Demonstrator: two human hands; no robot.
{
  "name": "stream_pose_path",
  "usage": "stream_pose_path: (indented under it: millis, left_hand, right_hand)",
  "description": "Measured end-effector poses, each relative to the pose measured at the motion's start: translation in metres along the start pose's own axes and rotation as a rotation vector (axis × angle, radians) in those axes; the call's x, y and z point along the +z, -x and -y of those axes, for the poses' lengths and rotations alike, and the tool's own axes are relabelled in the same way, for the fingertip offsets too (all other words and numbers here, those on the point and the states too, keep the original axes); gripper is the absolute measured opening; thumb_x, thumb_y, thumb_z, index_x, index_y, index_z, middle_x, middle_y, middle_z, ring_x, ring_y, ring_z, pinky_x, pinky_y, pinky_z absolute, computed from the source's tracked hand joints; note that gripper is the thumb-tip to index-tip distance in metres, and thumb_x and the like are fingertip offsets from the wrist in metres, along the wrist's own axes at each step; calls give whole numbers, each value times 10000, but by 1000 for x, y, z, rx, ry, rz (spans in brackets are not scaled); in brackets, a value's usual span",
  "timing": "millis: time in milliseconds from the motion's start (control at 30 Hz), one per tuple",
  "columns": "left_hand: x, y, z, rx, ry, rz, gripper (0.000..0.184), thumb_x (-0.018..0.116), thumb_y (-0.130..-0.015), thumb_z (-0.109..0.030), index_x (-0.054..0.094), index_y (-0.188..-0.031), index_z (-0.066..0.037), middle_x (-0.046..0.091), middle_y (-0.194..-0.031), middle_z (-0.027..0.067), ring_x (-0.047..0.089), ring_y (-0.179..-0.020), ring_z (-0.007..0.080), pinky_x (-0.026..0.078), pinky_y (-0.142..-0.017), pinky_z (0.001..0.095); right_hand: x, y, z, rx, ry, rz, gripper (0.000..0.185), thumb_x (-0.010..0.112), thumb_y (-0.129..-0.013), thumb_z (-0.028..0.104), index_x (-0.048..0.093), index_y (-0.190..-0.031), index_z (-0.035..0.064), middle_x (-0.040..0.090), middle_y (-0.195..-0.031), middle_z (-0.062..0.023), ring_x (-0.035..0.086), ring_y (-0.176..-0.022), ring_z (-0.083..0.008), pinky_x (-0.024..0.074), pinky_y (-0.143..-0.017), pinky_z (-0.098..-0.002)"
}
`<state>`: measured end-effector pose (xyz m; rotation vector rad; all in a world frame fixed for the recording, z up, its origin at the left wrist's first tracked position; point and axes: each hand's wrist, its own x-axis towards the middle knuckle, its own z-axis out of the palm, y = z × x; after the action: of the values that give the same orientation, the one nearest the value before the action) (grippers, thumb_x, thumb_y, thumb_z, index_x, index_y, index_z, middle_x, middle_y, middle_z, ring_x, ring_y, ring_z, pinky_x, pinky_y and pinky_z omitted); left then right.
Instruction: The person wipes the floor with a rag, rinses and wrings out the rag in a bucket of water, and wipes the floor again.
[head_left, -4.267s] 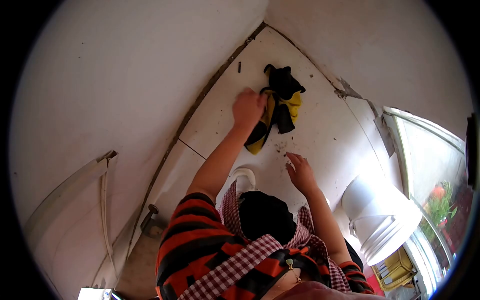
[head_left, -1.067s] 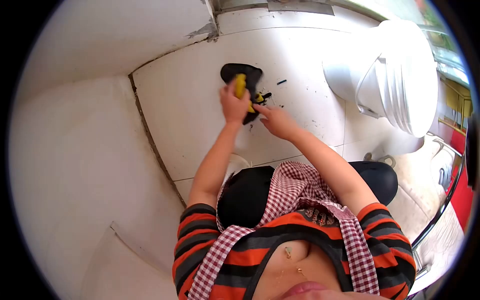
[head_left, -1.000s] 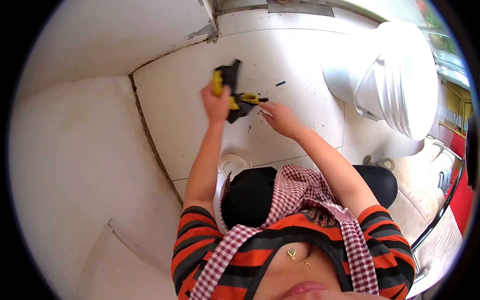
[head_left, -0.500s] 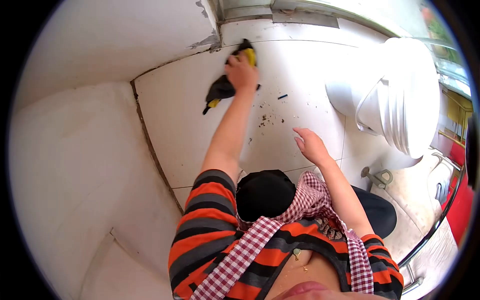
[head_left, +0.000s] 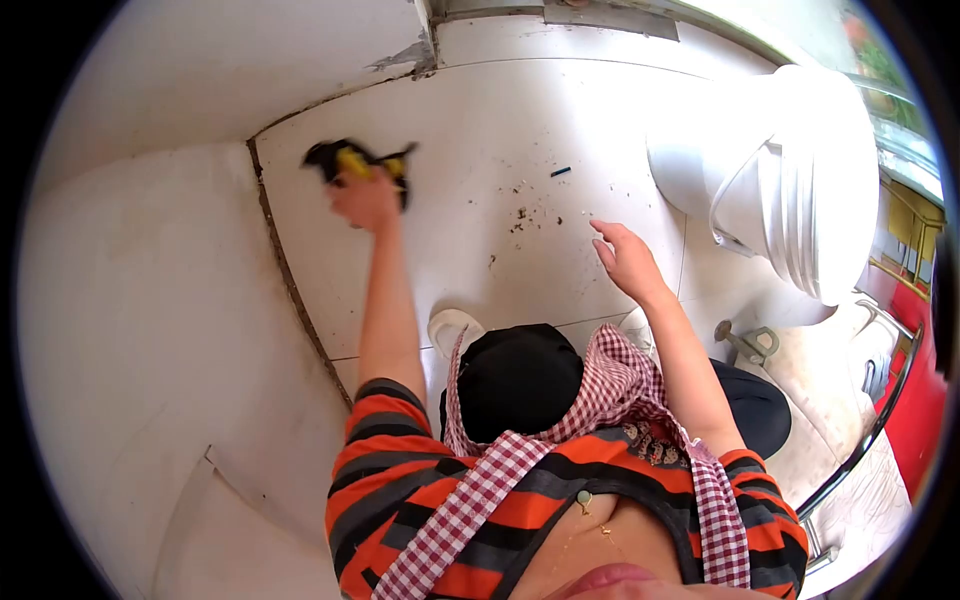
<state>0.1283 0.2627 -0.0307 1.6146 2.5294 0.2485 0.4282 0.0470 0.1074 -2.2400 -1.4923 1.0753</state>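
My left hand (head_left: 366, 204) is closed on a black and yellow cloth (head_left: 352, 160), smeared by motion, over the white tiled floor near the left wall. Part of the cloth is hidden under the fingers. My right hand (head_left: 630, 262) is held out above the floor with nothing in it, its fingers loosely apart. Between the two hands lie dark crumbs of dirt (head_left: 521, 213) in a loose scatter. A short dark blue stick (head_left: 560, 172) rests just beyond them.
White buckets (head_left: 800, 190) with a wire handle stand at the right. A wall (head_left: 150, 300) runs along the left, its corner (head_left: 405, 58) chipped. A metal-framed chair (head_left: 880, 430) is at the lower right. My white shoe (head_left: 452, 328) shows below.
My left hand has swept the cloth left and toward me, away from the chipped wall corner. My right hand has barely moved. The crumbs and the blue stick stay where they were.
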Motion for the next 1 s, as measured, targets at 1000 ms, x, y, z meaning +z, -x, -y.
stream_pose_path:
  millis: [1000]
  left_hand:
    - [-16,204,-15,-115,1197,999,613,612,-806,-286,343,-1296,-35,437,-1208,194,484,-1027,296,413,-872,389]
  right_hand:
    - [67,0,39,-370,-98,-8,968,827,-530,210,348,-1369,275,190,-1469,-169,333,-1223,-465,403,-950,-497]
